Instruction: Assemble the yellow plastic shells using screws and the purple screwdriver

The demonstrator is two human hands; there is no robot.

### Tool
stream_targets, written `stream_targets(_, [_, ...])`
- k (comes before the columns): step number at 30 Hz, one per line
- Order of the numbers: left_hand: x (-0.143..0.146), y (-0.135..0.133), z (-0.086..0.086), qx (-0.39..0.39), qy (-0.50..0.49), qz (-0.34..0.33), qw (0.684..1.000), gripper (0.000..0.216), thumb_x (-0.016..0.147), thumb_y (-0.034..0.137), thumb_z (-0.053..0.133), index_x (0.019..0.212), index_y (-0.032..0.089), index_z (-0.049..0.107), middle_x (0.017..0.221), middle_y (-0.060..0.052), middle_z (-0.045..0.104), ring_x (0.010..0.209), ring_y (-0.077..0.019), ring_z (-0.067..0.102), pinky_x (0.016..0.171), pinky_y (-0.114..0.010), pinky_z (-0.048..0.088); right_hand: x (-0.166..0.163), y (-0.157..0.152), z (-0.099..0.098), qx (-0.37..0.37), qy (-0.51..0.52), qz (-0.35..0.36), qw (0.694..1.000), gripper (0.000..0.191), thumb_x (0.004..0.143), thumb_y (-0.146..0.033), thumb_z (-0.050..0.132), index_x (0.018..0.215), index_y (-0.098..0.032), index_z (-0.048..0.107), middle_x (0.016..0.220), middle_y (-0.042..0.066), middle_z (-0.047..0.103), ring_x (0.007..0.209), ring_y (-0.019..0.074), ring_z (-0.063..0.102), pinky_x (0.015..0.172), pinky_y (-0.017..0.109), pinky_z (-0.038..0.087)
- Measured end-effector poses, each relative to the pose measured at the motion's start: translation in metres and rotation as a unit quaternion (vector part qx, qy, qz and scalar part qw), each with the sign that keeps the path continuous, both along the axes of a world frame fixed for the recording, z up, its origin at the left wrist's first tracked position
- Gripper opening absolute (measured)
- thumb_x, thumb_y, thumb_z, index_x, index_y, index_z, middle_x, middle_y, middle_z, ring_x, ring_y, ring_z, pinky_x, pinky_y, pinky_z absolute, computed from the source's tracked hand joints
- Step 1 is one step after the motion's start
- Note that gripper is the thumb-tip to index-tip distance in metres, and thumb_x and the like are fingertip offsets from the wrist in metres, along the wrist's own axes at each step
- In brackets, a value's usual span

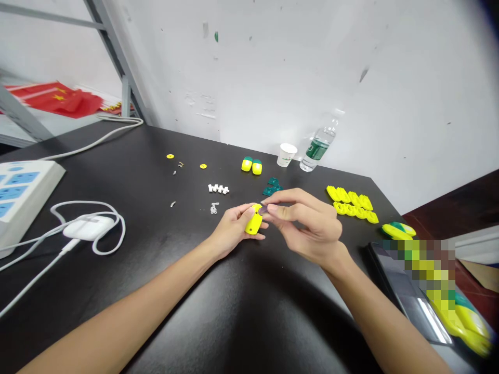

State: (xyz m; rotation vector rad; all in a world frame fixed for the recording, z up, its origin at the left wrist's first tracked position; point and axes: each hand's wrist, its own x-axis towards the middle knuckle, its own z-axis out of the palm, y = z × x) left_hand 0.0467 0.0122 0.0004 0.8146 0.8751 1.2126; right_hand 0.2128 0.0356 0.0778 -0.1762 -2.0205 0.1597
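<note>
Scuffed white wall [273, 67] behind black tabletop [249, 332]; metal shelf frame [113, 47] w/ red flags [58, 99] at far left. Dark tablet [405, 296] lower R, partly under a pixelated patch. Power strip [23, 195] on L edge, white charger [89, 227] nearby w/ looped white cable [123, 228]. Water bottle [317, 145] lying by paper cup [287, 154] at back. Yellow clip parts [351, 205] in 2 rows R of hands, green-yellow shell [398, 231] beyond them. Two capsules [251, 165] and teal pieces [273, 186] just above hands. White connector strip [218, 188], yellow discs [170, 156], tiny metal bits [173, 204], clear bits [213, 208] to L. Yellow capsule shell [253, 221] sits mid-table, held up off surface in curled fingers of L hand [234, 228], palm up. R hand [307, 228] mostly closed, thumb + index pinching small dark piece [264, 209] at shell's top end; exact piece unclear.
</note>
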Motion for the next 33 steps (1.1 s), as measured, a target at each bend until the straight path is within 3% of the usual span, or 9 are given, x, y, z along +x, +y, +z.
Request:
stream_targets(5, [-0.0001,0.0006,-0.0013,0.005,-0.003,0.004,1.0,0.031,0.086,0.04,0.07,0.103,0.013,0.068,0.097,-0.011,0.071,0.082,-0.0198,0.069,0.07,-0.038,0.063,0.0002,-0.001,-0.0006,0.0,-0.022,0.012,1.0,0.026,0.081,0.002,0.061,0.097,-0.018,0.065,0.114,0.014,0.073,0.099,0.0195,0.072,0.076,0.031,0.063])
stream_targets(10, [-0.0002,0.0009,-0.0037,0.005,-0.001,-0.001,1.0,0.035,0.085,0.039,0.072,0.109,0.015,0.067,0.092,-0.009,0.071,0.082,-0.0206,0.07,0.069,-0.038,0.063,0.0002,-0.0008,0.0003,0.013,-0.014,-0.016,1.0,0.018,0.082,-0.002,0.065,0.086,-0.02,0.066,0.098,0.008,0.075,0.079,0.0145,0.071,0.061,0.026,0.061])
stream_targets(15, [0.0005,0.0003,-0.0036,0.012,-0.001,0.002,1.0,0.035,0.086,0.042,0.07,0.108,0.014,0.067,0.097,-0.01,0.072,0.086,-0.023,0.07,0.071,-0.039,0.062,-0.0002,-0.0012,0.0018,0.011,-0.041,0.014,0.999,0.026,0.081,0.004,0.059,0.097,-0.016,0.064,0.112,0.015,0.073,0.099,0.019,0.071,0.077,0.031,0.063])
stream_targets(20, [0.0009,-0.0002,-0.0029,0.01,0.008,-0.001,1.0,0.031,0.086,0.037,0.07,0.107,0.015,0.067,0.095,-0.01,0.072,0.087,-0.0232,0.07,0.072,-0.04,0.062,-0.0001,-0.0013,0.0016,0.01,-0.023,-0.011,1.0,0.018,0.082,-0.002,0.065,0.086,-0.019,0.064,0.098,0.009,0.073,0.078,0.0139,0.069,0.061,0.026,0.059])
stream_targets(25, [0.0021,-0.0009,-0.0017,0.015,0.011,0.001,1.0,0.03,0.086,0.042,0.07,0.095,0.013,0.067,0.089,-0.009,0.07,0.082,-0.0212,0.07,0.071,-0.039,0.062,0.0006,-0.0017,0.001,-0.003,-0.051,0.029,0.998,0.03,0.079,0.007,0.059,0.099,-0.015,0.064,0.112,0.016,0.072,0.101,0.0195,0.07,0.079,0.032,0.062])
stream_targets(30, [0.0025,-0.0019,-0.0004,0.017,0.017,-0.001,1.0,0.03,0.083,0.042,0.073,0.092,0.014,0.067,0.081,-0.005,0.067,0.076,-0.0165,0.066,0.074,-0.038,0.061,0.0018,-0.0015,0.0001,0.005,-0.03,-0.002,1.0,0.023,0.077,0.005,0.066,0.086,-0.016,0.066,0.097,0.012,0.072,0.079,0.0151,0.069,0.061,0.026,0.058])
stream_targets(33, [0.0027,-0.002,-0.001,0.021,0.023,-0.003,1.0,0.033,0.083,0.045,0.072,0.091,0.013,0.067,0.082,-0.006,0.067,0.076,-0.0155,0.065,0.071,-0.032,0.059,0.0015,-0.0027,0.0012,0.006,-0.038,0.021,0.999,0.021,0.078,0.004,0.065,0.089,-0.015,0.065,0.106,0.017,0.073,0.092,0.0185,0.071,0.071,0.028,0.061])
